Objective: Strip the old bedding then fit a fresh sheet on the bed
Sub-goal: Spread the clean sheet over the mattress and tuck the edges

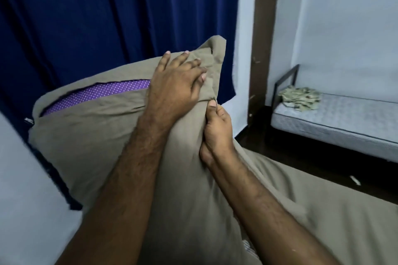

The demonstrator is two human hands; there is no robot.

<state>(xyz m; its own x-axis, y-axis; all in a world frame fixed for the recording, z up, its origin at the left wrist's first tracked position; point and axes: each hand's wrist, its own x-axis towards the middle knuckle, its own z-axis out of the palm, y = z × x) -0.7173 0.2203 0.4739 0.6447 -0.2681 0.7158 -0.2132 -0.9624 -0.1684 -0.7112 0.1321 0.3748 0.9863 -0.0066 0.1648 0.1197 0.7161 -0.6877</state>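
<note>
The pillowcase [103, 135] is bunched under the gripping left hand [174, 84] and pinched by the right hand [217, 127] just below; the purple pillow [97, 94] may snag if tugged unevenly.

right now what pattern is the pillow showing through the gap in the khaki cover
Purple with small white polka dots; the pillow shows best in the head view, at the cover's opening.

One wide-angle view only, worn on the person's head, looking forward and down along both forearms. It sits close over the raised khaki pillow [107, 135], which fills the middle. It faces the blue curtain [107, 17]; a second bed [336, 118] lies farther off at right.
</note>
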